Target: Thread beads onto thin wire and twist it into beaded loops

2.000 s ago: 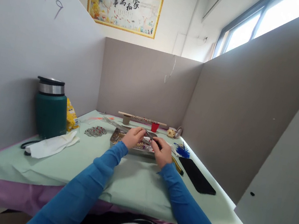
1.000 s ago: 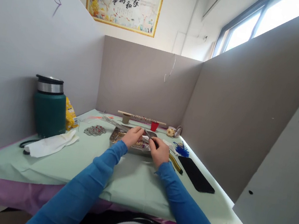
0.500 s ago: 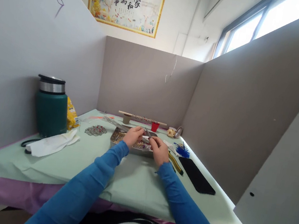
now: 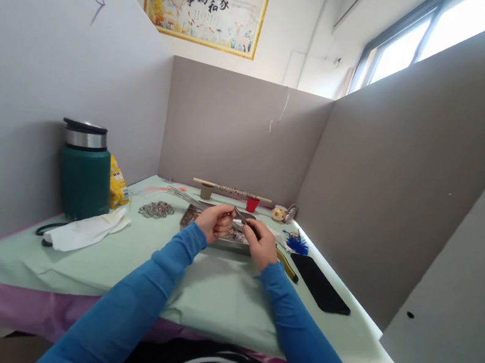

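Over the metal tray [image 4: 237,246] of small beads, both of my hands are brought close together. My left hand [image 4: 215,223] is closed, with thumb and fingertip pinched on something too small to make out. My right hand [image 4: 262,244] grips a pair of slim pliers [image 4: 242,214], whose grey tapered jaws point left and reach my left fingertips. Thin silver wires [image 4: 186,198] lie in a bundle across the tray's back left. Part of the tray's contents is hidden behind my hands.
Right of the tray lie a yellow-and-black handled tool [image 4: 288,266], a black phone [image 4: 321,284] and a blue tassel [image 4: 296,242]. A beaded chain pile [image 4: 156,210], white tissue [image 4: 87,232] and green bottle [image 4: 84,180] stand left. Behind, a beaded stick [image 4: 231,191] rests over a red cup [image 4: 252,205].
My left hand has turned, its fingers curling in more. The pliers' jaws now lie closer to the left fingertips, and my right hand has shifted slightly.
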### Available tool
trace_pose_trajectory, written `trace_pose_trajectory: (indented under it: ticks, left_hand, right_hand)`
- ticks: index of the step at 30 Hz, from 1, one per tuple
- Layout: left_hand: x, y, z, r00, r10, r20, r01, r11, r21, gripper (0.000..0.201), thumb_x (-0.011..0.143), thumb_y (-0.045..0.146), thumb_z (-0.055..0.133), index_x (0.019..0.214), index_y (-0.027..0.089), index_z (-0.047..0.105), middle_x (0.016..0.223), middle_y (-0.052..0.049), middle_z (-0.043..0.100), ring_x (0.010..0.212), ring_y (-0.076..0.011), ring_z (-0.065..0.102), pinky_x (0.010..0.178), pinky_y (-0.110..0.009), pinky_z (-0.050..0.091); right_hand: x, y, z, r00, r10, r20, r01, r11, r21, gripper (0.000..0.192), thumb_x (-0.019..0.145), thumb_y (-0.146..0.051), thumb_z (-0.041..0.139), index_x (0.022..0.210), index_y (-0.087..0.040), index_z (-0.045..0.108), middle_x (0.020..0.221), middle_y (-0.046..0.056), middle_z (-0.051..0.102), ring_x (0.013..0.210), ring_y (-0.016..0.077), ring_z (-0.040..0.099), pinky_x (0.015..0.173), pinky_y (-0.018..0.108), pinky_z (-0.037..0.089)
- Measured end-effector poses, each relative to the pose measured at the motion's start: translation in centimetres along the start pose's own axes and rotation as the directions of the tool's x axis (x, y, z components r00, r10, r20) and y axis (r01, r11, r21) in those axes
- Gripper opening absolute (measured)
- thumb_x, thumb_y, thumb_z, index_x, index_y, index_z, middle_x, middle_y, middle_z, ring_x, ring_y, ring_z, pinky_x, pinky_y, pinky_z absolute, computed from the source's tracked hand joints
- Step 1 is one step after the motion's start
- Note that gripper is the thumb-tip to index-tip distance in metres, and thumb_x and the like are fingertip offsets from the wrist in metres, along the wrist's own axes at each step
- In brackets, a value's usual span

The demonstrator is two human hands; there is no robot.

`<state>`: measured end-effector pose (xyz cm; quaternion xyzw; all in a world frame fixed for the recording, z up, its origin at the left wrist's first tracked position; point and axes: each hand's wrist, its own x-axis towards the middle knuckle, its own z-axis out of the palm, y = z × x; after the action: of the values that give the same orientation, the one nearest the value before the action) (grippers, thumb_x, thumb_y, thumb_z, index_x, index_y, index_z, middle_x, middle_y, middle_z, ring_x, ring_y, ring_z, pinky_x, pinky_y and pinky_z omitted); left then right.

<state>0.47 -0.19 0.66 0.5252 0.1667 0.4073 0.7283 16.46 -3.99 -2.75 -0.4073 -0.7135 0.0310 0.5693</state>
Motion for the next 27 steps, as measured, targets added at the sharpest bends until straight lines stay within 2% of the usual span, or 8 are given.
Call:
trace_pose_trajectory:
  ticks: [7,13,15,17,20,22,25,27]
  left_hand:
    - [-0.1,0.0,0.1,1.000,0.031,0.001,-0.031,0.998,0.050,0.018,0.078,0.031,0.048,0.068,0.016,0.046,0.038,0.011,0.017,0.030,-0.0032,0.011,0.031,-0.017,0.008]
    - [-0.1,-0.3,1.0,0.972,0.200,-0.127,-0.144,0.925,0.351,0.015,0.080,0.031,0.047,0.072,0.018,0.046,0.041,0.011,0.022,0.032,-0.0039,0.015,0.034,-0.016,0.012]
    - [0.2,-0.5,1.0,0.922,0.342,-0.180,-0.187,0.803,0.567,0.015,0.081,0.028,0.044,0.070,0.018,0.047,0.043,0.008,0.029,0.035,-0.0056,0.026,0.038,-0.017,0.021]
    - [0.3,-0.8,1.0,0.843,0.510,-0.171,-0.177,0.563,0.807,0.016,0.081,0.024,0.043,0.069,0.017,0.050,0.051,0.003,0.045,0.047,-0.0091,0.043,0.047,-0.020,0.032]
    - [0.4,-1.4,1.1,0.769,0.628,-0.121,0.009,0.179,0.984,0.019,0.084,0.024,0.039,0.074,0.018,0.054,0.066,-0.004,0.058,0.066,-0.0159,0.055,0.062,-0.025,0.037]
    - [0.5,-1.7,1.2,0.758,0.635,-0.151,0.154,0.051,0.987,0.021,0.086,0.027,0.037,0.082,0.018,0.056,0.066,-0.006,0.059,0.068,-0.0189,0.058,0.062,-0.027,0.036]
    - [0.6,-1.9,1.3,0.751,0.638,-0.171,0.153,0.085,0.985,0.021,0.086,0.028,0.037,0.082,0.018,0.055,0.066,-0.006,0.058,0.068,-0.0181,0.057,0.061,-0.026,0.036]
    - [0.7,-1.7,1.2,0.770,0.610,-0.186,0.016,0.273,0.962,0.021,0.085,0.028,0.039,0.073,0.018,0.053,0.062,-0.002,0.055,0.062,-0.0143,0.053,0.056,-0.023,0.035]
  right_hand:
    - [-0.1,0.2,0.2,0.996,-0.069,-0.051,0.063,0.991,-0.114,0.024,0.083,-0.033,0.046,0.092,-0.019,0.063,0.085,0.005,0.063,0.078,0.0175,0.058,0.073,0.029,0.045]
    - [-0.2,0.1,0.3,0.993,-0.077,-0.084,0.059,0.978,-0.199,0.025,0.083,-0.033,0.045,0.091,-0.018,0.063,0.084,0.006,0.064,0.075,0.0177,0.058,0.071,0.028,0.045]
    - [-0.2,-0.1,0.5,0.993,-0.071,-0.091,0.048,0.971,-0.234,0.025,0.083,-0.032,0.045,0.091,-0.018,0.064,0.082,0.006,0.064,0.073,0.0175,0.059,0.070,0.028,0.045]
    - [-0.2,-0.2,0.7,0.992,-0.068,-0.104,0.038,0.963,-0.267,0.025,0.083,-0.032,0.045,0.090,-0.018,0.065,0.082,0.006,0.065,0.073,0.0177,0.059,0.070,0.028,0.046]
    - [-0.2,-0.2,1.2,0.991,-0.056,-0.121,0.015,0.950,-0.313,0.025,0.082,-0.032,0.045,0.088,-0.018,0.066,0.084,0.007,0.066,0.074,0.0188,0.060,0.071,0.029,0.046]
    - [-0.2,-0.1,1.5,0.992,-0.031,-0.119,-0.010,0.944,-0.329,0.026,0.081,-0.031,0.045,0.087,-0.018,0.067,0.083,0.008,0.067,0.075,0.0198,0.061,0.071,0.029,0.046]
    - [-0.2,0.0,1.4,0.992,0.012,-0.122,-0.048,0.954,-0.296,0.026,0.081,-0.032,0.045,0.086,-0.018,0.067,0.084,0.008,0.067,0.077,0.0205,0.061,0.072,0.030,0.046]
    - [-0.1,0.0,1.2,0.992,0.036,-0.124,-0.065,0.971,-0.232,0.025,0.080,-0.034,0.046,0.085,-0.018,0.066,0.085,0.007,0.068,0.077,0.0203,0.061,0.074,0.031,0.046]
